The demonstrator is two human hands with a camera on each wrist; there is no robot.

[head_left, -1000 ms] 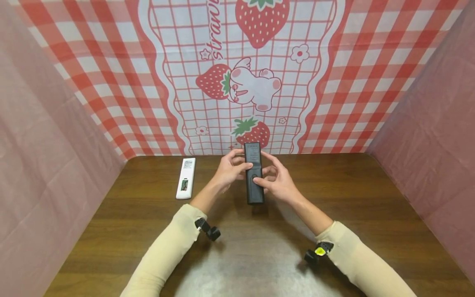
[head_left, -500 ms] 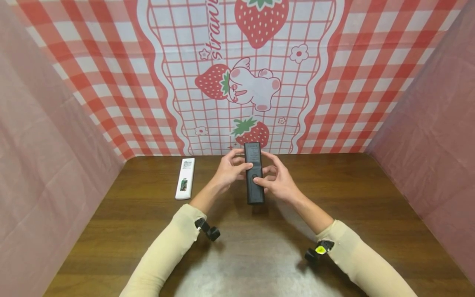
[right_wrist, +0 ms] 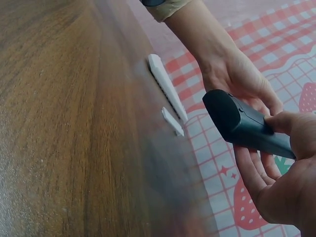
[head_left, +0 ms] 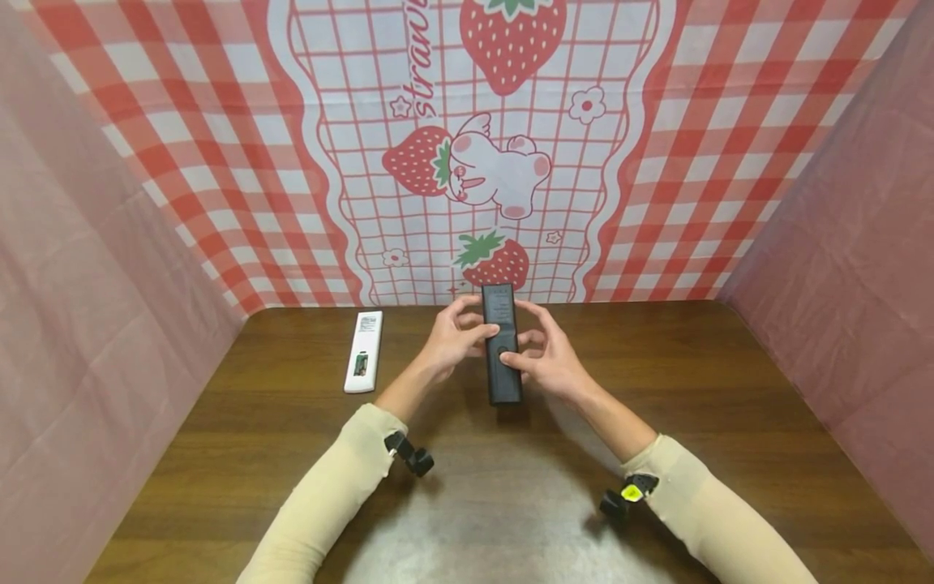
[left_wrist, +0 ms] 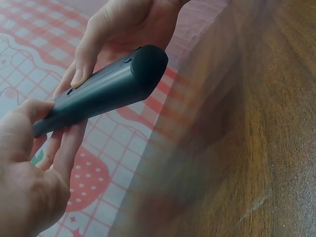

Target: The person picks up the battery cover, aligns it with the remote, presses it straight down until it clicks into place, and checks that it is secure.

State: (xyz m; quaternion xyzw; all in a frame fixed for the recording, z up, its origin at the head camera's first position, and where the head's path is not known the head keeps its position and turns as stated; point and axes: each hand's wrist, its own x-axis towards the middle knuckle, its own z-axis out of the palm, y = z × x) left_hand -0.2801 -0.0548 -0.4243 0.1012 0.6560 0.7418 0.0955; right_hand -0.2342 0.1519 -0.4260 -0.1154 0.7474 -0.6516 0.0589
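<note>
Both hands hold a black remote control (head_left: 502,385) above the table, its back with printed text and a battery cover facing the head camera. On its left side, my left hand (head_left: 454,342) grips it around the middle, thumb on the back and fingers behind. From the right, my right hand (head_left: 552,358) grips it lower, its thumb pressing at the round notch of the cover. The left wrist view shows the remote's (left_wrist: 106,89) rounded end and the cover seam, which looks closed. Fingers under the remote are partly hidden in the head view.
Left of the hands, a white remote (head_left: 369,341) lies back up on the wooden table (head_left: 620,438), its battery slot exposed. A small white piece (right_wrist: 172,122) lies near it in the right wrist view. A strawberry-print cloth (head_left: 350,146) stands behind the table; pink cloth hangs at both sides.
The black remote and both hands have dipped slightly toward me and a touch to the right in the last half second. Both grips stay the same, and the white remote has not moved.
</note>
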